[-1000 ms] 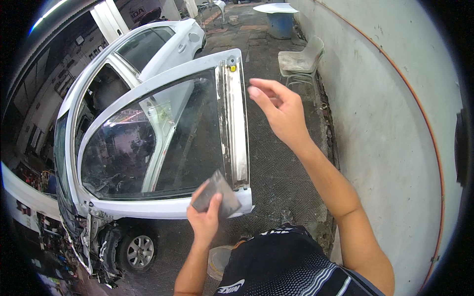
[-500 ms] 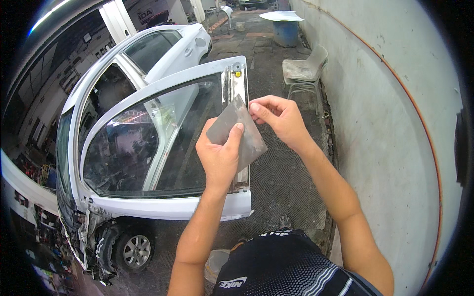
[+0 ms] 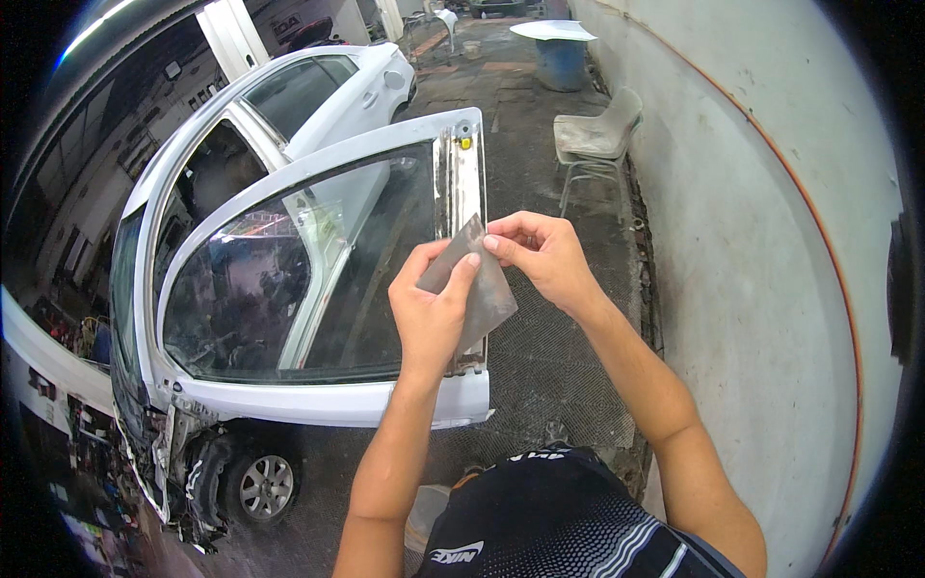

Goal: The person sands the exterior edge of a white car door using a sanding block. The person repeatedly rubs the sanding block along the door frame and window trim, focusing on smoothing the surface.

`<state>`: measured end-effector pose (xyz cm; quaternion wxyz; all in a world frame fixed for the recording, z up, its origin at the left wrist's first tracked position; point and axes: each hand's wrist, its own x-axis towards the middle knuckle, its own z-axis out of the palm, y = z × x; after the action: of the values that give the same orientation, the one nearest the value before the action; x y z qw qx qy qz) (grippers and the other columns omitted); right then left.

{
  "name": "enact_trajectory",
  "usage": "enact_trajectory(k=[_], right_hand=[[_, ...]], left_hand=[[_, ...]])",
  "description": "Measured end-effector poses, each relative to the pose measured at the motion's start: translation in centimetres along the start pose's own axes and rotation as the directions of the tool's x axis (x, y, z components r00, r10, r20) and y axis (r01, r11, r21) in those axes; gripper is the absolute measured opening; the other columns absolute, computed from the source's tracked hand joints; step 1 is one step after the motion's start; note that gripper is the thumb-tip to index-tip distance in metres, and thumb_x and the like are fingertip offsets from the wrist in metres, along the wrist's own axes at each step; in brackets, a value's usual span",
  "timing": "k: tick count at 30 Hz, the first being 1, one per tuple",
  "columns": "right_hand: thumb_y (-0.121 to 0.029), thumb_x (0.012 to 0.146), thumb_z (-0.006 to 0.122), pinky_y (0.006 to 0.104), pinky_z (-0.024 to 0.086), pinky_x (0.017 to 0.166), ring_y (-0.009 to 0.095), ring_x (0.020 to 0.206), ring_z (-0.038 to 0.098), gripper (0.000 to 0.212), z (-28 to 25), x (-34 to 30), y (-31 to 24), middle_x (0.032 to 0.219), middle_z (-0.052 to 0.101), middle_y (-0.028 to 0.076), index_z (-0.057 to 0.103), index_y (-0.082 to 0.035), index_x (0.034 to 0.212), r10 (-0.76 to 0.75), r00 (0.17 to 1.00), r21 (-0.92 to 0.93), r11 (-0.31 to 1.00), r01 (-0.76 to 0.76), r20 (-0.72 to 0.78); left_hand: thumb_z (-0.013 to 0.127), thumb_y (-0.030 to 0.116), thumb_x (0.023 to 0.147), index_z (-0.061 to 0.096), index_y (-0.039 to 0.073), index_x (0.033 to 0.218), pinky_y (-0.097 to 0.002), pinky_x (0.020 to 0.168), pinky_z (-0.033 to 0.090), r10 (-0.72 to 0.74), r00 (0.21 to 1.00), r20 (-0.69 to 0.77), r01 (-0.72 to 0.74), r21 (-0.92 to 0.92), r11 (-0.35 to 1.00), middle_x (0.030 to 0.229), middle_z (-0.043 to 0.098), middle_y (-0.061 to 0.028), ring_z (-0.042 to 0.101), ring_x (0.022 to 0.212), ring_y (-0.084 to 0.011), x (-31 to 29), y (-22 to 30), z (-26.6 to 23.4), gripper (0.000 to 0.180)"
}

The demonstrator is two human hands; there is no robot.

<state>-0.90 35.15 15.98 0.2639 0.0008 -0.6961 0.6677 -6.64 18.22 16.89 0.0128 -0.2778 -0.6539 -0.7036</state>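
My left hand [image 3: 434, 303] is closed on a thin grey sheet of sandpaper [image 3: 490, 301], its thumb lying across the front face. The sheet is tilted, with one corner pointing up. At its upper right edge my right hand [image 3: 544, 252] pinches the sheet between thumb and fingers. Both hands are in front of the end edge of an open white car door [image 3: 424, 405], which has a framed window [image 3: 289, 270]. Part of the door's edge is hidden behind the sheet and my left hand.
The door stands out from a white car [image 3: 328, 116] whose front is stripped, with a wheel [image 3: 265, 486] showing. A light wall [image 3: 752, 289] with an orange hose runs along the right. Chairs [image 3: 599, 135] and a blue drum [image 3: 562, 69] stand farther off. A pale bucket [image 3: 424, 511] is near me.
Both hands and the sandpaper have come slightly lower. My right thumb and fingers have moved from beside the sheet's upper edge onto it, and the sheet has turned a little.
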Motion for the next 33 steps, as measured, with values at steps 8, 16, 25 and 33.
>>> enact_trajectory(k=[8, 16, 25, 33], right_hand=[[-0.009, 0.092, 0.079, 0.0248, 0.056, 0.080, 0.009, 0.085, 0.068, 0.019, 0.1, 0.4, 0.1, 0.095, 0.076, 0.006, 0.076, 0.002, 0.108, -0.002, 0.999, 0.085, 0.996, 0.005, -0.035], [-0.009, 0.092, 0.079, 0.0240, 0.056, 0.077, 0.009, 0.084, 0.068, 0.019, -0.3, 0.9, 0.7, 0.094, 0.076, 0.006, 0.077, 0.003, 0.107, -0.039, 0.999, 0.097, 0.995, 0.038, 0.003], [-0.008, 0.093, 0.078, 0.0232, 0.056, 0.077, 0.007, 0.083, 0.067, 0.017, 0.0, 0.3, 0.6, 0.093, 0.075, 0.004, 0.077, 0.002, 0.106, 0.023, 1.000, 0.041, 0.999, -0.022, -0.018], [-0.008, 0.093, 0.078, 0.0240, 0.057, 0.079, 0.008, 0.084, 0.068, 0.017, -0.2, 1.2, 1.1, 0.094, 0.075, 0.005, 0.076, 0.002, 0.105, -0.017, 1.000, 0.102, 0.995, 0.017, 0.001]], left_hand=[[0.075, 0.006, 0.091, 0.073, -0.004, 0.109, -0.0255, 0.081, 0.052, 0.114, 0.991, -0.076, -0.109, 0.067, 0.992, 0.098, 0.074, -0.0071, 0.067, 0.088, -0.0112, -0.8, 0.1, 1.1, 0.020], [0.073, 0.005, 0.091, 0.073, -0.003, 0.107, -0.0277, 0.077, 0.054, 0.218, 0.973, -0.080, -0.209, 0.107, 0.972, 0.090, 0.076, -0.0086, 0.069, 0.083, -0.0112, -0.5, -0.7, 0.9, 0.018], [0.074, 0.005, 0.091, 0.074, -0.004, 0.106, -0.0258, 0.078, 0.052, 0.245, 0.968, -0.061, -0.232, 0.169, 0.958, 0.093, 0.073, -0.0059, 0.066, 0.084, -0.0107, 0.0, 0.2, 1.0, 0.017], [0.073, 0.004, 0.090, 0.073, -0.005, 0.105, -0.0287, 0.076, 0.054, 0.316, 0.949, -0.023, -0.303, 0.228, 0.925, 0.087, 0.076, -0.0099, 0.070, 0.081, -0.0126, 1.2, 0.5, 0.5, 0.017]])
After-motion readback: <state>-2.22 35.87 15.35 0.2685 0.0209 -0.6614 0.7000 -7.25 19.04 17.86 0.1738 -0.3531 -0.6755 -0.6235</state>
